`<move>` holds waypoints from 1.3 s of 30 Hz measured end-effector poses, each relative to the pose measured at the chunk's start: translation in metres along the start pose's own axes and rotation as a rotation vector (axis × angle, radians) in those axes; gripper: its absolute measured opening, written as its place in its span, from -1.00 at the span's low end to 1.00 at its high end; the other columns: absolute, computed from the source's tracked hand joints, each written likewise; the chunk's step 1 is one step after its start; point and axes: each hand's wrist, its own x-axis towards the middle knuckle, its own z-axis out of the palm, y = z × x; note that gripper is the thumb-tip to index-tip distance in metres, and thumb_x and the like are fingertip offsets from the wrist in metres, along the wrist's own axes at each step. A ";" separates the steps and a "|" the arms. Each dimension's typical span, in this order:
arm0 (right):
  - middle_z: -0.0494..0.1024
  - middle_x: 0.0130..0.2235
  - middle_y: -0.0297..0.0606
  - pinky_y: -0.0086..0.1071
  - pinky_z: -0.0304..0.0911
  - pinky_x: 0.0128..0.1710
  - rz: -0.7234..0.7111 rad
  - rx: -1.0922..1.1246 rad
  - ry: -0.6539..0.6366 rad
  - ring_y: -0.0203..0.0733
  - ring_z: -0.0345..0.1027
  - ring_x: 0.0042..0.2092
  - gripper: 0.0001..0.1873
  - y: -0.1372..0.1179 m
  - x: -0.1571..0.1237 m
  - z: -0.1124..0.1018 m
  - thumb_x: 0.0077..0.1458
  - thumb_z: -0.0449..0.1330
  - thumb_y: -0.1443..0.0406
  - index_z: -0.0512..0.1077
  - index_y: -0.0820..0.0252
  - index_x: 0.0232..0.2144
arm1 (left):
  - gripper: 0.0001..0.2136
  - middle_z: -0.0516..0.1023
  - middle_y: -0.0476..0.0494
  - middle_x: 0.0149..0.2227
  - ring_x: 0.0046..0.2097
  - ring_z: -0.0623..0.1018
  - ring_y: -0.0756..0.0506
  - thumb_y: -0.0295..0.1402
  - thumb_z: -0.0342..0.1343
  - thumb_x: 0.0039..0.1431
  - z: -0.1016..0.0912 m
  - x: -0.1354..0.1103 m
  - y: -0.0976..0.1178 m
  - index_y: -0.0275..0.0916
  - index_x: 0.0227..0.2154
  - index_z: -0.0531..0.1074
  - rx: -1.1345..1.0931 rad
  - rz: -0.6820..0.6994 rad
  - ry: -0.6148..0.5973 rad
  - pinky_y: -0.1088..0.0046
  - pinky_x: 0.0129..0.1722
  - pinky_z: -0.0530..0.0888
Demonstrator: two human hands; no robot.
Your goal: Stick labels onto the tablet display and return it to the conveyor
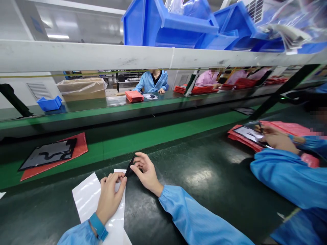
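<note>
Between my two hands a thin black strip [129, 166] stands tilted over the dark green table. Its lower end is pinched by my left hand [111, 190], whose fingers are closed. The thumb and fingers of my right hand [146, 171] curl round the strip's upper end. Under my left hand lie glossy white sheets [88, 195], partly hidden by the hand and wrist. What exactly the strip is I cannot make out.
A flat dark panel [49, 153] lies on a red bubble-wrap pouch [82, 143] at the left. To the right, a co-worker's hands [276, 137] handle a panel on red pouches. Blue bins [189, 25] stand on the overhead shelf [89, 58].
</note>
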 end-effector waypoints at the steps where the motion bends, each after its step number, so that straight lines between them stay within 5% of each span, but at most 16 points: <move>1: 0.52 -0.16 -0.22 -0.42 0.34 -0.33 0.005 -0.001 0.005 -0.27 0.45 -0.32 -0.51 -0.002 0.000 0.000 0.25 0.41 0.07 0.37 0.13 0.08 | -0.68 0.51 0.02 -0.14 -0.08 0.47 -0.12 0.00 -0.07 0.52 0.000 0.000 0.000 -0.07 -0.02 0.44 0.004 0.004 0.002 0.15 0.06 0.17; 27: 0.45 -0.33 -0.26 -0.41 0.21 -0.45 -0.038 -0.201 -0.080 -0.29 0.24 -0.44 -0.66 -0.013 0.000 0.001 0.26 0.33 0.08 0.42 0.19 -0.41 | -0.93 0.54 0.04 -0.11 -0.03 0.46 -0.16 -0.27 0.12 0.45 0.004 -0.002 0.004 -0.08 -0.11 0.44 0.174 0.111 0.023 0.16 0.03 0.13; 39: 0.54 -0.28 -0.19 -0.34 0.26 -0.41 -0.210 -0.253 -0.212 -0.21 0.31 -0.38 -0.80 -0.018 -0.004 0.003 0.23 0.38 0.22 0.48 0.16 -0.37 | -0.93 0.53 -0.01 -0.13 -0.04 0.44 -0.19 -0.29 0.13 0.43 0.002 -0.003 0.004 -0.11 -0.11 0.44 0.178 0.085 0.001 0.16 0.01 0.14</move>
